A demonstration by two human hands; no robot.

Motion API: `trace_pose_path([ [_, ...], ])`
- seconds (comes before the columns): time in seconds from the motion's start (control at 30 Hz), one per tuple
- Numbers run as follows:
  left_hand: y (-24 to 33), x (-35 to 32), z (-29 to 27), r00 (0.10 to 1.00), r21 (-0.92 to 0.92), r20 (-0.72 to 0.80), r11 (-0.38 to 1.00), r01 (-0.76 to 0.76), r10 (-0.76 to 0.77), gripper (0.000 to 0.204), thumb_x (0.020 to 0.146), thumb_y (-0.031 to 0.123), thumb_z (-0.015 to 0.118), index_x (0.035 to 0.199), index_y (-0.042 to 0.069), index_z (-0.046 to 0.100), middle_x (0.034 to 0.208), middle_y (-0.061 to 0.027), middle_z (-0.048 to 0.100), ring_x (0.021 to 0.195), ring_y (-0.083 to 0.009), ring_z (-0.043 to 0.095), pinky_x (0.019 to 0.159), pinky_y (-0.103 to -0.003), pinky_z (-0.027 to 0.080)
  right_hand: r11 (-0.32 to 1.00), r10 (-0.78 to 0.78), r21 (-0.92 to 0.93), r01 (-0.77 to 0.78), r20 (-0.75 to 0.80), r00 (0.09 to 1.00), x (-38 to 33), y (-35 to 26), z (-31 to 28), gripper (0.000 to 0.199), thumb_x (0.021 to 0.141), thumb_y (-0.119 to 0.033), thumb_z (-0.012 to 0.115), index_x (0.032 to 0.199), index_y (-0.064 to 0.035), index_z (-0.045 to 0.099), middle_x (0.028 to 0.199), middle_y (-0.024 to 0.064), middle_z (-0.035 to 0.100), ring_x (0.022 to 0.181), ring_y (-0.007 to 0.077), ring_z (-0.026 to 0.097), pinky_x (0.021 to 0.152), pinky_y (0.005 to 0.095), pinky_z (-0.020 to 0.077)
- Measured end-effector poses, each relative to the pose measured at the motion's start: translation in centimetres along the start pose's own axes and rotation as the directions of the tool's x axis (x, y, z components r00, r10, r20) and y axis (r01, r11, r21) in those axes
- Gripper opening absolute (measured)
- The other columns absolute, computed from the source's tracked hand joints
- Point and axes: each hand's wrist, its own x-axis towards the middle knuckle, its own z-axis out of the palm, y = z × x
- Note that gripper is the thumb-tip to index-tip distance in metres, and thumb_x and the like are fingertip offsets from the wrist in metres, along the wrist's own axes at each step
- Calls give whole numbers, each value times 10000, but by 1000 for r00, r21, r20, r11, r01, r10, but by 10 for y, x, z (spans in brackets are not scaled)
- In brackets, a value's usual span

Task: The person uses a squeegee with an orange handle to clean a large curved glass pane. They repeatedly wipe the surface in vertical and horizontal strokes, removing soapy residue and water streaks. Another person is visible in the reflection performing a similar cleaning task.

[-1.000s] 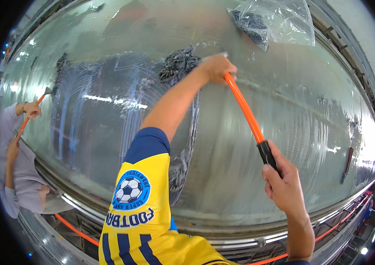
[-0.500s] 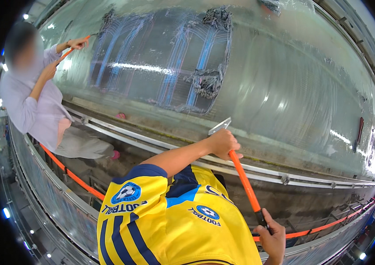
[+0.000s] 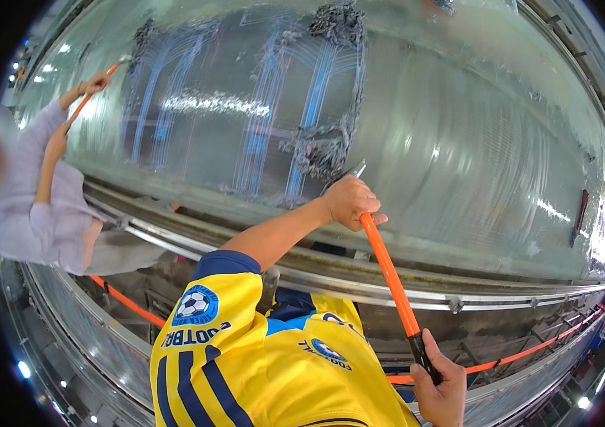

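My left hand grips the upper part of a long orange pole, just below its flat metal blade. My right hand holds the pole's black grip at the lower right. The blade touches the near edge of a big shiny curved surface, beside a dark clump of tangled fibres. Blue streaks run across the surface above it. A yellow sleeve with dark blue trim covers my left shoulder.
A person in a grey shirt stands at the left, holding a similar orange tool against the surface. A metal rail runs along the near edge. An orange line runs below it. A dark red object lies far right.
My arms have drawn the pole back from far out on the surface to its near edge. My view has swung left and down, bringing the other person closer in.
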Motion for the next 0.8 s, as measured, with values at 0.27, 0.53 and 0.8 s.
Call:
trace_pose_path([
  [0.27,-126,111,-37,1000,180,-5,984,4,-3,529,832,322,740,525,115,362,481,-77,407,454,-320,469,435,-433,344,1000,-15,-6,15,-69,998,121,-58,-55,530,862,-16,627,1389,14,578,777,-53,584,622,12,433,556,189,365],
  [0.53,-281,247,-96,967,322,-256,943,85,1,507,841,358,734,544,102,412,527,-116,466,504,-374,497,494,-450,426,990,-113,-93,104,-106,988,281,-171,-116,510,902,-63,617,1400,29,550,719,-43,487,647,36,405,573,222,369],
  [0.8,-211,219,-31,988,265,-48,951,157,-150,487,884,402,659,546,93,495,547,-133,552,553,-399,571,940,-586,508,945,6,327,6,-34,999,220,-64,-119,622,877,-49,597,1484,-4,467,826,57,632,520,65,455,443,243,367],
])
